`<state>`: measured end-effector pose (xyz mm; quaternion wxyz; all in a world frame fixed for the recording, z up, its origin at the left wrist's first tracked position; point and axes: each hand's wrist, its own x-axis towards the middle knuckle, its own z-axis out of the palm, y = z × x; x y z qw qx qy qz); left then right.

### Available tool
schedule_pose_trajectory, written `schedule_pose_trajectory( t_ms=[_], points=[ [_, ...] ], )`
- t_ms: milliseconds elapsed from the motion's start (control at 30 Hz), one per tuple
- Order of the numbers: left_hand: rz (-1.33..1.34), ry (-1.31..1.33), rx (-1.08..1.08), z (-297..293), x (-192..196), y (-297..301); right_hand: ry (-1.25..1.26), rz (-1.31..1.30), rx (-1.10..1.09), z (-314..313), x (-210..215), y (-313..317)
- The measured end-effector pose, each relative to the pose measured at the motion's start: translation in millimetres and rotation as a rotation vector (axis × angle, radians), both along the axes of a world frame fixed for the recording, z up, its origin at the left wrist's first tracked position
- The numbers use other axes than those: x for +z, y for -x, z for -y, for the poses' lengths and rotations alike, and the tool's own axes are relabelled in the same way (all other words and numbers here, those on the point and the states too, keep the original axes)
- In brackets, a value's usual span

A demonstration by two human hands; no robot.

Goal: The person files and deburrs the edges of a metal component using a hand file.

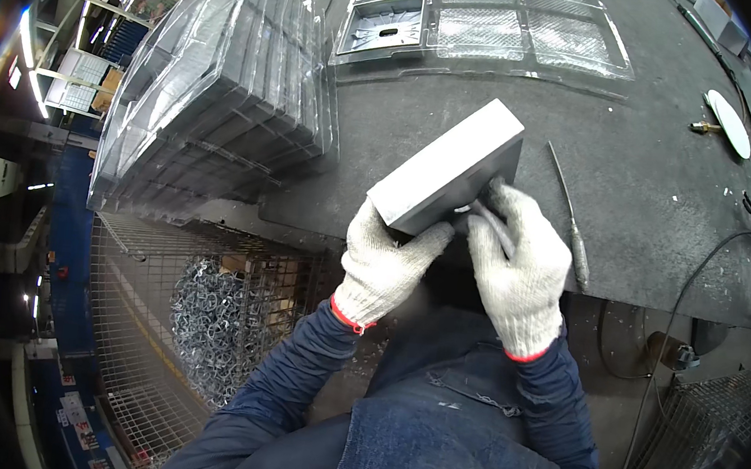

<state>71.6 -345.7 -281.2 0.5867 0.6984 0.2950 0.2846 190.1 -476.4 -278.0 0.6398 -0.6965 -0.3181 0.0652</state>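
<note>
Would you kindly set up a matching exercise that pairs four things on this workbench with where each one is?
Things:
1. grey metal block
2. stack of clear plastic trays
3. thin metal rod tool
4. white disc

Places:
A. far right of the bench
B. lying just right of the right hand
C. left end of the bench, above the wire basket
D. held tilted between both gloved hands, left hand below it

Pairs: 1-D, 2-C, 3-B, 4-A

Probably a factory: dark workbench, stacked plastic trays, wire cage of metal parts.
</note>
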Motion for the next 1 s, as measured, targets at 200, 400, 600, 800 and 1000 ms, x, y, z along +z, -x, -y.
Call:
schedule_pose_trajectory(
  t_ms=[200,400,600,800,1000],
  points=[
    [-0.025,-0.226,-0.079,4,-4,7,0.055,0.032,0.080,16,2,15],
    [-0.062,-0.218,-0.004,6,-6,1,0.074,0.096,-0.041,3,2,11],
    [0.054,-0.100,0.019,11,-12,4,0.058,0.190,-0.014,35,-10,13],
    [0.008,-0.262,0.004,6,-11,1,-0.012,0.030,-0.011,12,-15,19],
    [-0.031,-0.306,0.008,9,-9,-2,-0.024,0.124,-0.071,8,-11,14]
  ],
)
